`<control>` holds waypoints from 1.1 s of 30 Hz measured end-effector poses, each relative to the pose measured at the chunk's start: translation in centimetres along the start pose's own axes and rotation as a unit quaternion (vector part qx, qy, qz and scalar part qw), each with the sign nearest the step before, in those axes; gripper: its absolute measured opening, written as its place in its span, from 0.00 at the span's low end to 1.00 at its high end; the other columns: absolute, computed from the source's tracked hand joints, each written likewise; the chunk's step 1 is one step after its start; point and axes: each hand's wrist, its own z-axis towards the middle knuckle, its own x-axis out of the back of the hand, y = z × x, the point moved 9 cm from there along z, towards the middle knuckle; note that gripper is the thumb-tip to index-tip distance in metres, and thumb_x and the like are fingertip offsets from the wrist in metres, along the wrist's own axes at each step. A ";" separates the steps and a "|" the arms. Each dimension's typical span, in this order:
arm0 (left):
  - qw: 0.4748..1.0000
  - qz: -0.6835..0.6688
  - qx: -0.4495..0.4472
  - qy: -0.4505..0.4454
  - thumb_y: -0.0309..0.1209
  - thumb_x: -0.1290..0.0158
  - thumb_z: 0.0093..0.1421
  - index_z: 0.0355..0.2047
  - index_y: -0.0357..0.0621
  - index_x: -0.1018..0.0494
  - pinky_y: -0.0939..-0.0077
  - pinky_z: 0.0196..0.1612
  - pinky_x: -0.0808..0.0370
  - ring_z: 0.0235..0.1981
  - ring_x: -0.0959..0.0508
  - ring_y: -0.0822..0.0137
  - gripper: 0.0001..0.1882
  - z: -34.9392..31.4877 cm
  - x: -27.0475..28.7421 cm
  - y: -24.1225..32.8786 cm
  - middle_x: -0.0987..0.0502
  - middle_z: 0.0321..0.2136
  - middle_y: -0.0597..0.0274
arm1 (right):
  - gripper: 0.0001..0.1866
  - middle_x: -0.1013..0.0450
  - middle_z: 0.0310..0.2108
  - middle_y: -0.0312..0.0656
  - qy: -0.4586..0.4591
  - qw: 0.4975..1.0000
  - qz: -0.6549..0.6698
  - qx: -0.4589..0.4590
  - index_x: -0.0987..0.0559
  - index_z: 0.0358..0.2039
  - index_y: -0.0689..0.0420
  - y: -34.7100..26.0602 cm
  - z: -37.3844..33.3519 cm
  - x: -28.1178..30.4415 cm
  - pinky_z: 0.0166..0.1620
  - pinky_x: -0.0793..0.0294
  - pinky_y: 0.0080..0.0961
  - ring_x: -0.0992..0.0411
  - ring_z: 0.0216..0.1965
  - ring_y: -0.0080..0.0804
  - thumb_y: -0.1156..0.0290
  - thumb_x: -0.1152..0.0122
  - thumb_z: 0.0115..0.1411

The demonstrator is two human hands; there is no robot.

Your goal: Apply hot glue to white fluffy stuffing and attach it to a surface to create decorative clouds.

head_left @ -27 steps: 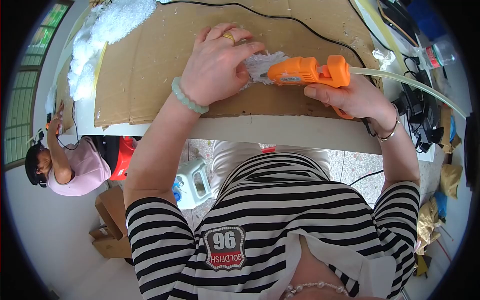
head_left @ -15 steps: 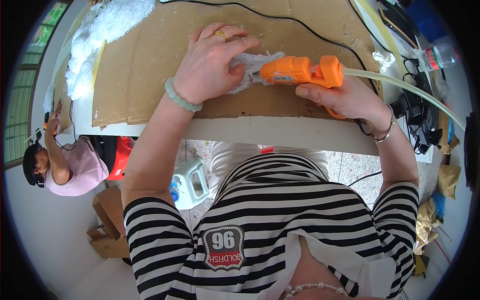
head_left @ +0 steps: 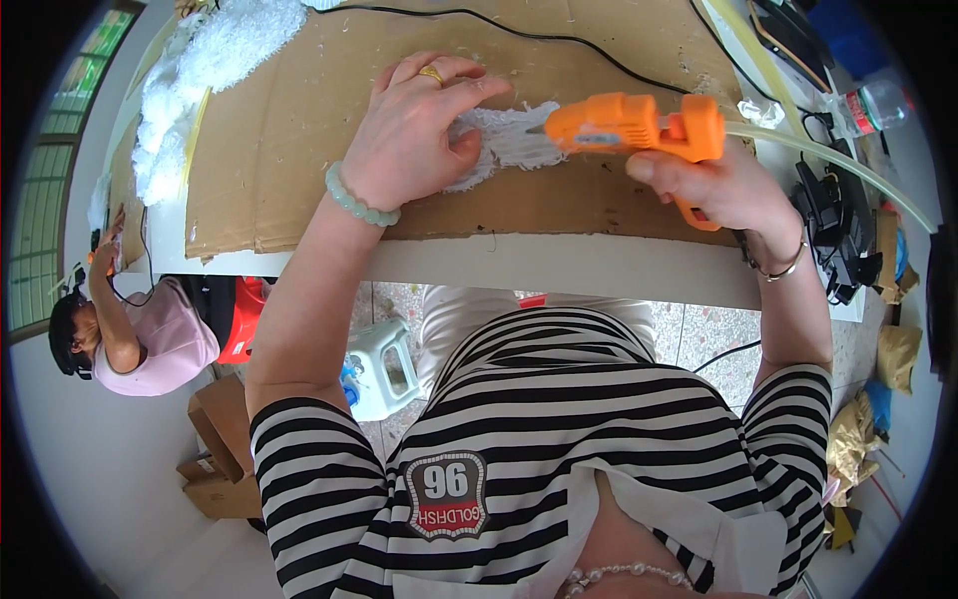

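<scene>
- One co-worker (head_left: pixel 165 334) in a pink top sits at the far left, one arm stretched forward.
- One heap of glossy white fluff (head_left: pixel 230 55) lies at the upper left, by the left edge of one large brown cardboard sheet (head_left: pixel 299 170) that covers much of the white table (head_left: pixel 559 265).
- One pale plastic stool (head_left: pixel 384 369) stands on the floor below the table's front edge.
- The left hand (head_left: pixel 414 135), palm down, has its fingers loosely spread, with a gap between thumb and forefinger; it covers the left end of the white piece. Whether anything is gripped beneath the palm, I cannot tell. It wears one gold ring (head_left: pixel 431 74), and one pale green bead bracelet (head_left: pixel 357 205) circles the wrist.
- One shaggy white piece (head_left: pixel 519 140) lies flat on the cardboard, between the left hand and the glue gun's nozzle.
- One orange glue gun (head_left: pixel 604 122) points left, its nozzle at the right part of the white piece; whether they touch, I cannot tell.
- The right hand (head_left: pixel 723 190) is closed around the gun's handle, thumb along the near side; one metal bangle (head_left: pixel 786 265) is on its wrist.
- One long translucent glue stick (head_left: pixel 818 147) extends from the gun's back, bending down to the right.
- One clear plastic bottle (head_left: pixel 878 108) lies at the upper right, above several black power adapters (head_left: pixel 823 205), too jumbled to count.
</scene>
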 end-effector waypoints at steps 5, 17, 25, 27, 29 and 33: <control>1.000 0.004 -0.006 -0.002 0.22 0.46 0.44 0.46 0.53 0.26 0.60 0.57 0.37 0.52 0.30 0.56 0.25 0.2 0.0 0.2 0.26 0.46 0.62 | 0.19 0.29 0.25 0.34 -0.007 0.999 0.042 -0.004 0.25 0.40 0.60 0.8 -0.5 1.3 0.32 0.32 0.20 0.31 0.26 0.22 0.57 0.36 0.57; 1.000 -0.005 -0.005 0.020 0.22 0.47 0.41 0.42 0.56 0.24 0.57 0.55 0.36 0.51 0.29 0.56 0.25 0.3 -0.1 0.3 0.25 0.43 0.65 | 0.21 0.27 0.28 0.35 -0.022 0.998 -0.044 0.043 0.24 0.43 0.58 -0.3 -0.6 0.2 0.35 0.32 0.19 0.32 0.29 0.23 0.55 0.37 0.57; 1.000 -0.002 -0.010 0.022 0.21 0.48 0.40 0.42 0.55 0.24 0.57 0.54 0.35 0.50 0.29 0.56 0.25 0.2 0.0 0.4 0.25 0.42 0.66 | 0.18 0.27 0.23 0.38 -0.002 0.995 -0.098 0.014 0.23 0.38 0.59 -0.1 -0.4 0.5 0.31 0.32 0.22 0.31 0.25 0.26 0.57 0.38 0.57; 1.000 0.000 -0.011 0.023 0.21 0.48 0.40 0.42 0.55 0.24 0.58 0.54 0.35 0.49 0.29 0.56 0.25 0.3 0.1 0.4 0.25 0.42 0.66 | 0.18 0.27 0.22 0.38 0.017 0.995 -0.088 0.053 0.23 0.37 0.59 -0.1 -0.2 0.7 0.30 0.32 0.22 0.31 0.24 0.26 0.57 0.38 0.57; 1.000 -0.003 -0.013 0.025 0.21 0.48 0.40 0.41 0.55 0.24 0.58 0.55 0.35 0.49 0.29 0.56 0.25 0.3 0.1 0.4 0.25 0.42 0.65 | 0.18 0.28 0.22 0.37 0.028 0.995 -0.087 0.046 0.23 0.37 0.59 0.0 -0.2 0.7 0.30 0.32 0.22 0.32 0.23 0.26 0.57 0.38 0.57; 1.000 -0.005 -0.016 0.020 0.21 0.49 0.41 0.41 0.55 0.24 0.58 0.55 0.36 0.49 0.29 0.56 0.24 0.4 0.0 0.5 0.25 0.41 0.64 | 0.17 0.29 0.21 0.35 0.045 0.995 -0.075 0.050 0.24 0.36 0.60 0.1 0.0 1.0 0.28 0.33 0.21 0.33 0.22 0.25 0.57 0.38 0.57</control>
